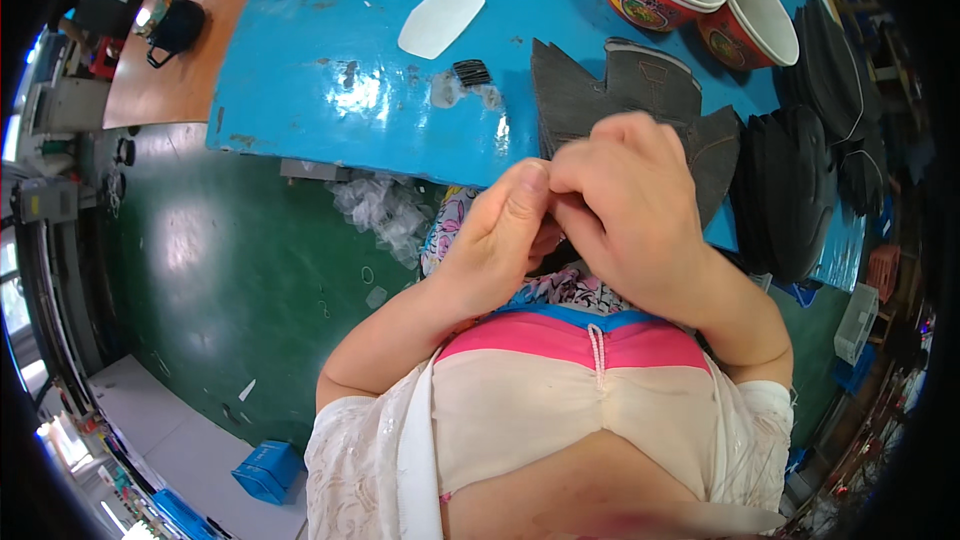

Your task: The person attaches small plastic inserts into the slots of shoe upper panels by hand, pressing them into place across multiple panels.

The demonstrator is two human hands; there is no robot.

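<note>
My left hand [505, 230] and my right hand [635, 210] meet above the near edge of the blue table [290, 90]. Both are closed, thumbs and fingers pinched together at one spot. Whatever sits between the fingertips is hidden or too small to make out. Just beyond my right hand lies a stack of dark grey cut pieces [650, 85] with brown stitching, partly covered by that hand. To their left is a small bunch of black strips [470, 72]. A white flat piece with angled corners [440, 20] rests farther back.
Two red and white tubs [750, 25] stand at the back right, one holding dark scraps. Stacks of black pieces [785, 190] line the right side, some tied with string. Crumpled translucent plastic [380, 210] lies below the table's edge. A blue bin [268, 472] is at lower left.
</note>
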